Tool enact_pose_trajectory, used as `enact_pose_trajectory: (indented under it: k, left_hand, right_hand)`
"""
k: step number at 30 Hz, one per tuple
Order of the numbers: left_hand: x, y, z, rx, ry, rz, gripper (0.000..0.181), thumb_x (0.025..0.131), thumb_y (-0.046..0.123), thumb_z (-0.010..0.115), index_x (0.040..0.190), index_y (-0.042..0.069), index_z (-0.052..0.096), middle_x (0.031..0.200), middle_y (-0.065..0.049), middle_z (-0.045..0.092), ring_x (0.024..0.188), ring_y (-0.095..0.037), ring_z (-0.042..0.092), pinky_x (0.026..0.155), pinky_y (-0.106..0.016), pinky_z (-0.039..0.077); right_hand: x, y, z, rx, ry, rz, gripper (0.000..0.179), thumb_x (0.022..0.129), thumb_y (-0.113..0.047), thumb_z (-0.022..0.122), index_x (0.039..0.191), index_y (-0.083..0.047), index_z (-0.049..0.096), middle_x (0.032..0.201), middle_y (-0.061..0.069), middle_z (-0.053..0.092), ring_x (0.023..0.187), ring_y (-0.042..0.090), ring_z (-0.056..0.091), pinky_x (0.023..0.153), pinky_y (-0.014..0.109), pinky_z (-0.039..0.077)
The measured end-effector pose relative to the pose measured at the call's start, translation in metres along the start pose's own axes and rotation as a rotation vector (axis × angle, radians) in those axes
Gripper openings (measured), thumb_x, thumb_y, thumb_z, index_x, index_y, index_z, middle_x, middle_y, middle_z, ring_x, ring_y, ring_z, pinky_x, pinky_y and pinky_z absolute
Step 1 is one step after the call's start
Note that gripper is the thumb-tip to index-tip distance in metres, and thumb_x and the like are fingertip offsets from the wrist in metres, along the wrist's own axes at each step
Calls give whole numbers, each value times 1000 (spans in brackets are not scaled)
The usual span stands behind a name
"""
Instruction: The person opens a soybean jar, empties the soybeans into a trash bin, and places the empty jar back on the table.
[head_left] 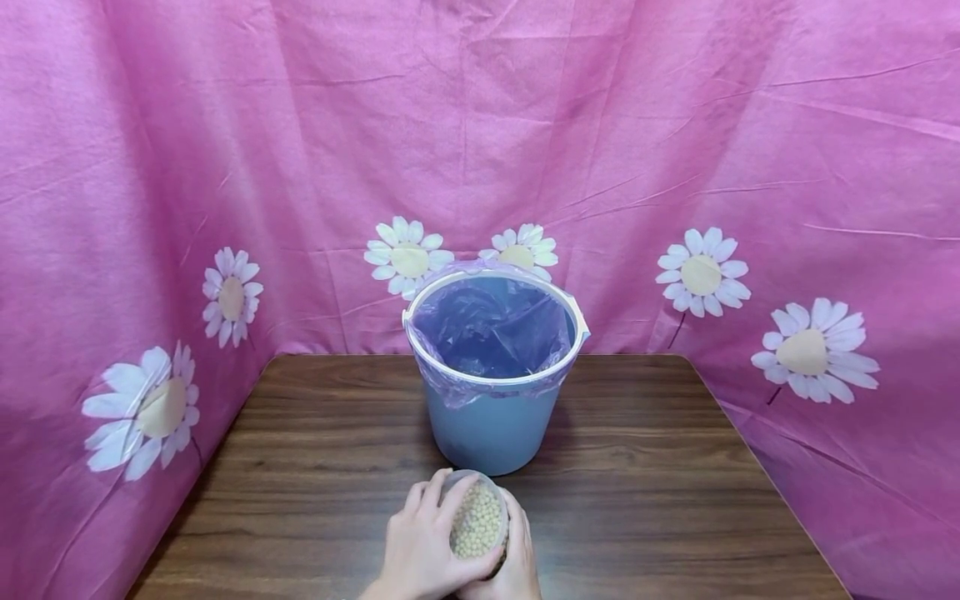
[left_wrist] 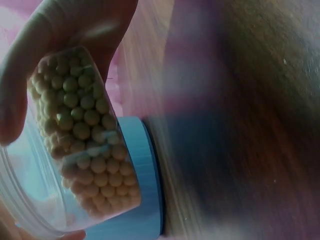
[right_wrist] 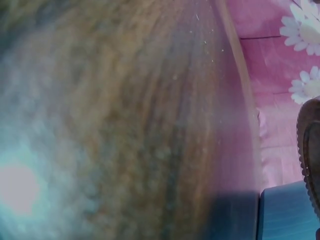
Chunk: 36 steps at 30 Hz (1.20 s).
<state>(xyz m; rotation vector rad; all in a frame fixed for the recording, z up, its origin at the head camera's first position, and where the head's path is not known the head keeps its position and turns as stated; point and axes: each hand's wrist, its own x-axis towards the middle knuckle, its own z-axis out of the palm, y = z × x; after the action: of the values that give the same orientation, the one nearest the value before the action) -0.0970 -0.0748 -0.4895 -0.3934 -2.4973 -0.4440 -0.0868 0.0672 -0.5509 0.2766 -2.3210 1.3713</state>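
Note:
In the head view, a clear plastic jar (head_left: pixel 477 521) of small round pale-yellow beans sits low in the middle, tilted, its rim uncovered. My left hand (head_left: pixel 423 533) grips it, fingers and thumb curled round its side. The left wrist view shows the beans (left_wrist: pixel 85 125) through the jar's wall. My right hand (head_left: pixel 513 546) is close against the jar's right side. A dark ridged lid (right_wrist: pixel 311 145) shows at the right edge of the right wrist view, apparently in that hand; the grasp itself is mostly hidden.
A blue bucket (head_left: pixel 491 429) with a white rim stands just beyond the hands, lined with a thin purple bag (head_left: pixel 491 325). It rests on a wood-grain table (head_left: pixel 315 467). Pink cloth (head_left: pixel 465 125) with white daisies hangs behind and along both sides.

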Motion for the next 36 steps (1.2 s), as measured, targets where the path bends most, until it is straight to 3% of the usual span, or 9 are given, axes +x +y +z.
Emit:
enact_pose_trajectory:
  k: [3, 9, 15, 24, 30, 36]
  left_hand:
    - [0, 3, 0, -8, -7, -29, 83, 57, 75, 75, 130, 38, 60, 126, 0, 62, 99, -15, 61, 50, -32, 48]
    - [2, 7, -1, -42, -31, -74, 80, 59, 74, 75, 130, 41, 59, 128, 2, 61, 100, -14, 59, 51, -33, 48]
    - [1, 10, -2, -69, -71, -134, 78, 61, 74, 75, 130, 44, 59, 128, 5, 59, 101, -15, 58, 52, -35, 47]
    - [10, 18, -6, -205, -126, -346, 72, 68, 69, 74, 134, 51, 51, 130, 19, 53, 105, -14, 58, 61, -42, 48]
    - [15, 16, -8, -274, -138, -360, 72, 72, 64, 74, 138, 48, 49, 131, 20, 55, 106, -16, 61, 65, -44, 49]
    - [14, 6, -9, -402, -106, -361, 63, 79, 50, 72, 138, 45, 51, 133, 15, 61, 109, -21, 65, 74, -45, 52]
  right_hand:
    - [0, -2, 0, 14, 14, 8, 119, 43, -32, 96, 146, -12, 41, 138, 1, 53, 121, 7, 52, 98, 25, 47]
    - [2, 3, 4, 4, 93, -114, 119, 45, -40, 96, 146, -7, 42, 136, 6, 54, 120, 7, 50, 100, 9, 35]
    - [0, 1, 6, -50, 126, -89, 118, 42, -35, 96, 144, -9, 45, 133, 4, 57, 118, 8, 52, 99, 8, 36]
    - [2, 6, 9, -12, 225, -152, 117, 39, -39, 95, 138, 2, 48, 129, 8, 58, 113, 5, 51, 97, 7, 35]
    - [2, 7, 8, 15, 245, -84, 118, 40, -41, 96, 140, -2, 48, 127, 8, 59, 110, 3, 52, 94, 8, 37]
    - [2, 4, 4, -24, 268, -29, 118, 40, -46, 98, 138, -2, 49, 123, 8, 62, 106, 2, 55, 89, 9, 41]
